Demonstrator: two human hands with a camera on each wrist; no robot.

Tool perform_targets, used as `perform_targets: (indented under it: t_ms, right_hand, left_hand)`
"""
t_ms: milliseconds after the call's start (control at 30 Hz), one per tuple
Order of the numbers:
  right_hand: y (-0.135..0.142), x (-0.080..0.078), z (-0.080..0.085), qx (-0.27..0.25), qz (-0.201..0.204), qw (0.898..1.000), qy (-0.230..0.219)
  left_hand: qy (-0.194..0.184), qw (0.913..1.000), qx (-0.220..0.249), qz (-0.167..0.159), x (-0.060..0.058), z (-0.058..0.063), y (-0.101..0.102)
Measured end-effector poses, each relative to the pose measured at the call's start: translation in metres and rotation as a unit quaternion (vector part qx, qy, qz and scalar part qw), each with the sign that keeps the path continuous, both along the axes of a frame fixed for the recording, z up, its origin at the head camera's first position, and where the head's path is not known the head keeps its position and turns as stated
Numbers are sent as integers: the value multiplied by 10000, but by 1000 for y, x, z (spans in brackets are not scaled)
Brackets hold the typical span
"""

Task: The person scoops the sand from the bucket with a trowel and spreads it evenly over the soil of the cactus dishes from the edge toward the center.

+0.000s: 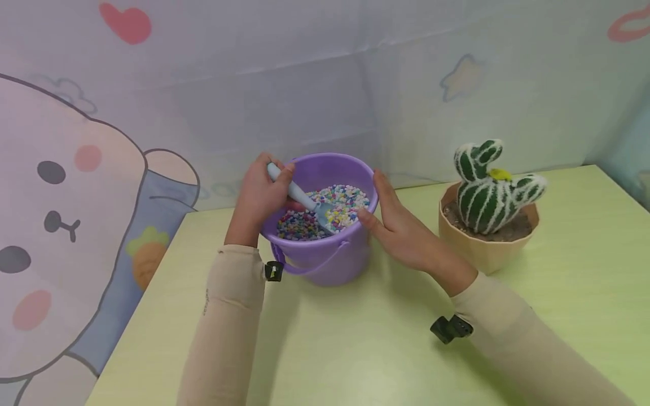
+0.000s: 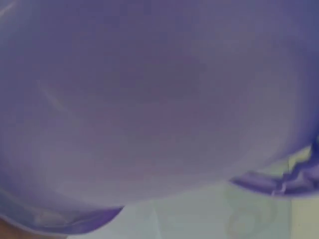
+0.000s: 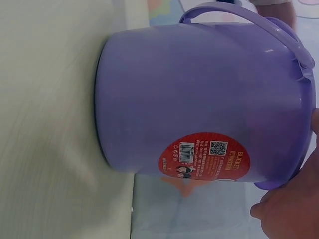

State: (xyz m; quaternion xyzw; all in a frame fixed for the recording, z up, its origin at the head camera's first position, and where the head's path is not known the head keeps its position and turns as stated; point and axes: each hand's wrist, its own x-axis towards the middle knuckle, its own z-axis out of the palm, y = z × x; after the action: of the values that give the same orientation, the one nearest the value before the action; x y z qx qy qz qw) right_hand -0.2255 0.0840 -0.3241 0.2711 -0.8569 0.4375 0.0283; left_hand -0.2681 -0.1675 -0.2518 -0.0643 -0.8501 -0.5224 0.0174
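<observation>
My left hand [image 1: 258,192] grips the handle of a light blue toy shovel [image 1: 301,195] over the left side of a purple bucket [image 1: 337,269]. The shovel's blade dips into the small multicoloured pellets [image 1: 350,197] inside, which partly cover it. With thumb and fingers spread along the right rim, my right hand [image 1: 406,238] holds the bucket. In the right wrist view the bucket's side shows a red label [image 3: 207,157], and its handle [image 3: 249,15] hangs down. Purple bucket wall [image 2: 159,109] fills most of the left wrist view, so the shovel is hidden there.
A knitted green cactus [image 1: 484,206] in a peach-coloured pot [image 1: 474,251] stands right of the bucket, close beyond my right forearm. The pale yellow-green table [image 1: 335,349] ends at a printed cloth backdrop [image 1: 304,84] behind and at the left.
</observation>
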Motion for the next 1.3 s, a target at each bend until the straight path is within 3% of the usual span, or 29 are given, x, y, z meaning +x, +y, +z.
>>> perform_targets:
  t_ms: [100,233,400,600,733,967,1300]
  right_hand:
    - [-1,0,-1,73,-36,10000,47]
    - [0,-1,-3,192,-87,9997,151]
    - [3,-1,-1,280,-133,9993,200]
    - [3,-1,-2,254,-86,9995,180]
    - [1,-1,-3,190,-41,9997,153]
    - [0,-2,-4,237,-36,9994,255]
    - [1,-1,-4,255,-52,9992,289]
  left_hand:
    - [-45,9998,173,43,0,-4,-2]
    - [376,9959,564,-604,2,-9,-8]
    - [654,9807,1002,-1548,6,-11,-15]
    - [589,9721,1212,-1918,6,-10,-20]
    - [481,9762,1179,-1758,6,-10,-19]
    - [541,9933,626,-807,8,-8,-7]
    - [592,9938,550,-760,9,-10,-7]
